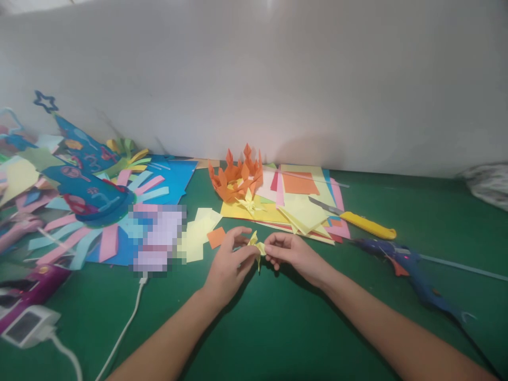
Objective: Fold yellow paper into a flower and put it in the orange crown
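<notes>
Both hands meet over the green table (278, 328), pinching one small folded yellow paper piece (257, 245). My left hand (230, 262) grips its left side with thumb and fingers closed. My right hand (291, 252) pinches its right side. Just beyond them stands an orange folded paper crown-like shape (237, 177) on a stack of coloured paper sheets (301, 206), with a small pale yellow folded flower (249, 203) in front of it.
A yellow-handled knife (363, 222) lies on the paper stack's right edge. A blue glue gun (413, 267) lies at the right. Left are a blue paper cone hat (85, 174) with pink and blue strips, loose yellow squares (198, 233), a white cable (127, 323) and a purple tool (35, 288).
</notes>
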`<state>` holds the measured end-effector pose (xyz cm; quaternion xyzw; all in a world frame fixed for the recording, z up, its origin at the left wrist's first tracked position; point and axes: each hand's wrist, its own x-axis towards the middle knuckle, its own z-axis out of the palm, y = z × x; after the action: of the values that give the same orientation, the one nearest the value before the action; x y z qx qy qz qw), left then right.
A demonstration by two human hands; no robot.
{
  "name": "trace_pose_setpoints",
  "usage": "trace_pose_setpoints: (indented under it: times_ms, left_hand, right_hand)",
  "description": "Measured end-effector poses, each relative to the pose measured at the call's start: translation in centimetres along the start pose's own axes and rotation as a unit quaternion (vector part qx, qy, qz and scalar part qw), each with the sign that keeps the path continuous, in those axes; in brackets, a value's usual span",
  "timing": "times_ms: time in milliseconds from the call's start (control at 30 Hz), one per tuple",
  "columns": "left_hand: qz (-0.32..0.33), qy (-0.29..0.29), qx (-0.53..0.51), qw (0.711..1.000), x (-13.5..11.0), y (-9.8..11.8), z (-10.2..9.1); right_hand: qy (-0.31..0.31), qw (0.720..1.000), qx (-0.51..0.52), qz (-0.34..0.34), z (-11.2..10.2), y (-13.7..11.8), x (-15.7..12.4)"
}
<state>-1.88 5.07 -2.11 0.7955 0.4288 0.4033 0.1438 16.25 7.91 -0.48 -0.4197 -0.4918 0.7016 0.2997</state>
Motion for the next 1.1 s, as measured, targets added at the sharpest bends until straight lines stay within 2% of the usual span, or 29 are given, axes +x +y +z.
trace_pose_setpoints:
  times_ms: [400,1100]
  left_hand:
    - [0.035,-0.001,0.013,0.999,-0.04,0.08,0.00]
    - [0.059,-0.027,-0.042,0.997,0.15,0.17,0.04]
  right_hand:
    - [-0.011,1.000,0.014,0.004,0.12,-0.08,-0.07]
    - [-0.021,1.000,-0.007,0.005,-0.30,0.07,0.14]
